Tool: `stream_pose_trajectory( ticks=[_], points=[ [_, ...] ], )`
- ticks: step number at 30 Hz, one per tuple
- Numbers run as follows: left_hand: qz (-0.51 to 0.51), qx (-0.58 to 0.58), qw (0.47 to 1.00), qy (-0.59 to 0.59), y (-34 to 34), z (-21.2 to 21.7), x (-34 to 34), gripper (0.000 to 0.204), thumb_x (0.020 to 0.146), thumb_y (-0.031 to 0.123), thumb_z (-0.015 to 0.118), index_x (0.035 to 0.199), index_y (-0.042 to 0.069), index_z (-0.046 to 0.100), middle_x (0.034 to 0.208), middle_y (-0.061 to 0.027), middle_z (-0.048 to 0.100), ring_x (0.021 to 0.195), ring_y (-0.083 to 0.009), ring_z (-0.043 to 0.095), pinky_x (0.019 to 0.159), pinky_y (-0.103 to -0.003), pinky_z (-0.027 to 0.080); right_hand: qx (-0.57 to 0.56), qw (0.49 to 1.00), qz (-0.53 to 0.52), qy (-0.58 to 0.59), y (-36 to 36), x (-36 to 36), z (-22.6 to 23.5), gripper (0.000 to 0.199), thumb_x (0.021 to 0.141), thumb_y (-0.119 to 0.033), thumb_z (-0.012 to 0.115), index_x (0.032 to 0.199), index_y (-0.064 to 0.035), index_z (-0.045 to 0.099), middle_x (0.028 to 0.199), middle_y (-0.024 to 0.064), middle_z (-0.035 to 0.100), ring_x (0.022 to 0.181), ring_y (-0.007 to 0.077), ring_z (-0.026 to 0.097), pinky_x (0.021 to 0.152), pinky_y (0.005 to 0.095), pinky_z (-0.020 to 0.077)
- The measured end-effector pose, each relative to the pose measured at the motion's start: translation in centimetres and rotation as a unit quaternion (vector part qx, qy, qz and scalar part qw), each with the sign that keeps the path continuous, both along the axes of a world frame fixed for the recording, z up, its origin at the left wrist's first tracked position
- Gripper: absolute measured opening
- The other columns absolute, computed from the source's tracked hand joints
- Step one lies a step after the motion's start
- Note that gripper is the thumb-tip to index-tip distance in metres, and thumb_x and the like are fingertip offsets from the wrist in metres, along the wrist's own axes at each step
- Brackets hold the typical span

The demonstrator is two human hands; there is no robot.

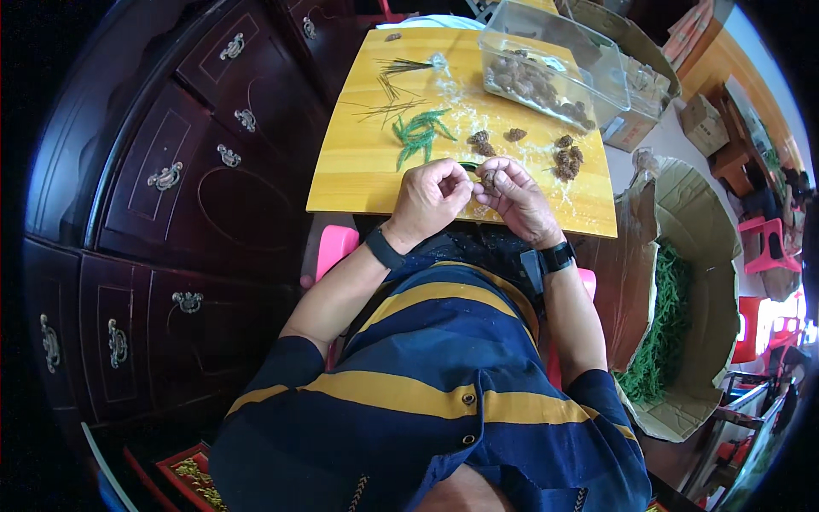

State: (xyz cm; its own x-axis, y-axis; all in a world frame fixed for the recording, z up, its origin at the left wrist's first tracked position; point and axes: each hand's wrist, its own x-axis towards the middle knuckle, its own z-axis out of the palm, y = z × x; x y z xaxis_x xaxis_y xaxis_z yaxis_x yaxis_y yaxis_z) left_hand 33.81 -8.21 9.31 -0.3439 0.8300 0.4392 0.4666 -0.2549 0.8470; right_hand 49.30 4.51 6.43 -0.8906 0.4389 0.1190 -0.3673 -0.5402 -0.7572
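1. Dark carved wooden cabinet (171, 179) with metal drawer pulls fills the left side of the view; a small yellow wooden table (358, 162) stands just beside it, in front of the seated person.
2. Left hand (429, 198) is positioned at the near edge of the table, fingers curled inward, thumb and fingertips pinched toward the right hand. What it pinches cannot be told for certain.
3. Right hand (516, 198) meets the left hand, fingertips touching. Its fingers are closed around a small brown pine cone (489, 178), which sits between the two hands just above the near table edge.
4. Both wrists carry dark bands; the right one has a watch face.
5. Loose brown cones (567, 158) lie on the table beyond the right hand, with two more groups near the table centre.
6. Green pine sprigs (418, 132) lie beyond the left hand; thin dry needles (392, 90) are spread farther back.
7. Clear plastic bin (559, 60) stands on the far right corner of the table and holds more brown cones.
8. Open cardboard box (691, 290) on the floor at the person's right contains green sprigs.
9. Pink seat (334, 247) shows below the left forearm.
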Motion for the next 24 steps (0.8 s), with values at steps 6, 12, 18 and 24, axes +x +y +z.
stream_pose_trajectory(
  ticks=[6, 12, 18, 24],
  points=[
    [0.001, 0.0, 1.0, -0.025, -0.13, -0.1, -0.09, 0.005, 0.086, -0.001, 0.066, 0.082, 0.001, 0.062, 0.071, 0.0021, 0.062, 0.061, -0.0024, 0.054, 0.054, -0.02, 0.044, 0.017, 0.999, -0.019, -0.019, -0.39, -0.13, 0.25, 0.024, 0.101, -0.016, 0.059, 0.121, -0.0043, 0.058, 0.118, 0.0091, 0.067, 0.101, 0.0186, 0.067, 0.089, 0.0311, 0.0543],
    [0.032, 0.021, 0.999, 0.011, -0.1, 0.14, -0.09, 0.01, 0.082, 0.002, 0.068, 0.074, 0.0, 0.061, 0.065, -0.011, 0.064, 0.055, -0.0153, 0.061, 0.052, -0.029, 0.049, 0.123, 0.989, -0.072, -0.049, -0.17, -0.35, -0.2, 0.021, 0.099, -0.015, 0.062, 0.117, -0.0038, 0.062, 0.114, 0.0089, 0.07, 0.095, 0.0159, 0.068, 0.082, 0.0275, 0.0524],
    [0.034, 0.022, 0.999, 0.017, -0.23, 0.16, -0.03, 0.008, 0.084, 0.0, 0.067, 0.077, 0.001, 0.062, 0.067, 0.0009, 0.061, 0.058, -0.0032, 0.053, 0.052, -0.022, 0.043, 0.14, 0.986, -0.084, -0.045, -0.54, -0.45, -0.28, 0.022, 0.097, -0.015, 0.065, 0.115, -0.0029, 0.064, 0.112, 0.0095, 0.071, 0.092, 0.0147, 0.067, 0.079, 0.0263, 0.0508],
    [0.038, 0.036, 0.998, 0.037, -0.31, 0.41, 0.14, 0.008, 0.083, 0.001, 0.069, 0.078, 0.0, 0.063, 0.066, -0.0013, 0.061, 0.057, -0.005, 0.053, 0.051, -0.024, 0.043, 0.154, 0.984, -0.065, -0.054, -0.12, -0.14, -0.31, 0.024, 0.097, -0.016, 0.064, 0.117, -0.002, 0.063, 0.113, 0.0105, 0.069, 0.093, 0.0159, 0.065, 0.081, 0.0271, 0.0506]
  ],
)
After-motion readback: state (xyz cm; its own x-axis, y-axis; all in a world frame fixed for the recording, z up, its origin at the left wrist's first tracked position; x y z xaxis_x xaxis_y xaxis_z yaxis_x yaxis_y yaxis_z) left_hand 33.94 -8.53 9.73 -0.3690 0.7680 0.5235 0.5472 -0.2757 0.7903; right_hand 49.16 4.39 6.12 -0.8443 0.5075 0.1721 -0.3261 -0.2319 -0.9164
